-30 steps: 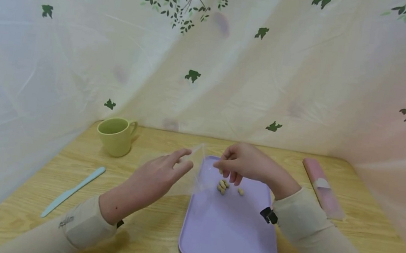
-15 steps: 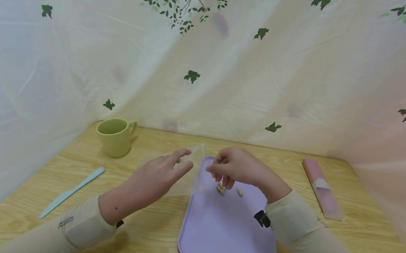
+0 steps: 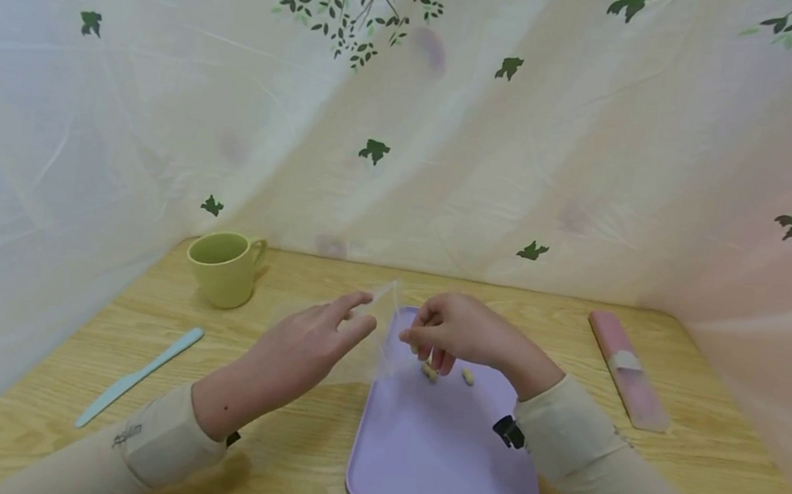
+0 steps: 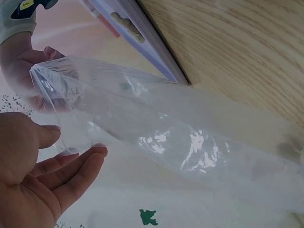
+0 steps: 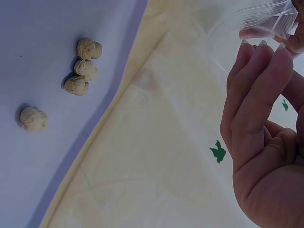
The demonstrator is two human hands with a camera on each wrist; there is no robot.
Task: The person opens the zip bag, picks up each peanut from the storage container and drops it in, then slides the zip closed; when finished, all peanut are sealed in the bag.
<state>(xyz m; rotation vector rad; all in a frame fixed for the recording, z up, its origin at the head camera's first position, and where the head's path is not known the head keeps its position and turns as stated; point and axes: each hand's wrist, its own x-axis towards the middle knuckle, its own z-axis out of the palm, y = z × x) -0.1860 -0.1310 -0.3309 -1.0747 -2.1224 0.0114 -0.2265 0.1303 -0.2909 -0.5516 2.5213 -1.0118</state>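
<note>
A clear plastic bag point(image 4: 171, 128) hangs from my left hand point(image 3: 297, 342), its mouth spread between thumb and fingertips and facing right. My right hand point(image 3: 467, 332) is bent down at the bag's mouth, thumb and fingertips together on a peanut point(image 3: 415, 350) that the fingers mostly hide. Beneath it lies a lilac tray point(image 3: 444, 464). Near the tray's far end, unshelled peanuts point(image 5: 85, 69) sit in a small cluster, and a single peanut point(image 5: 33, 118) lies apart from them. From the head view, the right fingers partly cover the cluster.
A yellow-green mug point(image 3: 223, 270) stands at the back left of the wooden table point(image 3: 283, 462). In front of it lies a pale blue table knife point(image 3: 139, 377). A long pink case point(image 3: 627, 371) lies right of the tray. A leaf-printed curtain point(image 3: 445, 204) rises behind.
My right hand has moved left and slightly down with the peanut, up to the bag's mouth. The left hand and the bag have stayed about where they were.
</note>
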